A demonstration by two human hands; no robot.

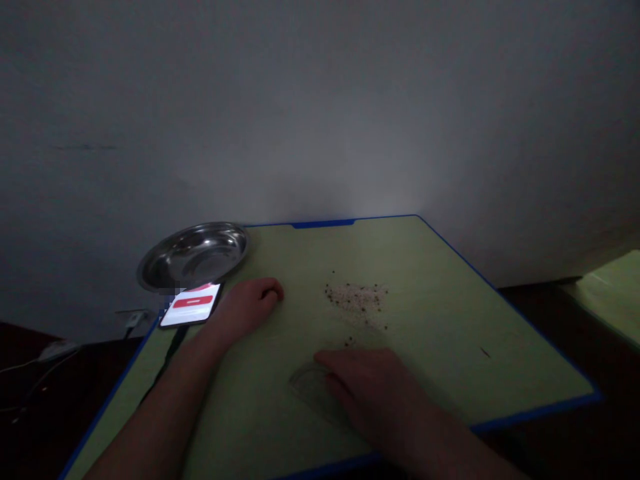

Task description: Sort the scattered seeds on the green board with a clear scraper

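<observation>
My left hand (253, 303) rests on the table beside the phone, its fingers curled into a loose fist; nothing shows in it. Near the front edge, my right hand (373, 387) is closed around a clear see-through container (311, 387) with a curved rim, blurred and partly hidden by the hand. Just beyond the right hand lies a spread pile of small pale grains mixed with dark bean-like seeds (357, 298). A few dark seeds lie apart from the pile, some close to the right fingertips.
A shiny steel basin (195, 257) stands at the table's back left. In front of it lies a lit phone (193, 307) with a dark cable. The pale green table (450, 320) has a blue edge and meets a grey wall. A thin dark sliver (485, 352) lies at right.
</observation>
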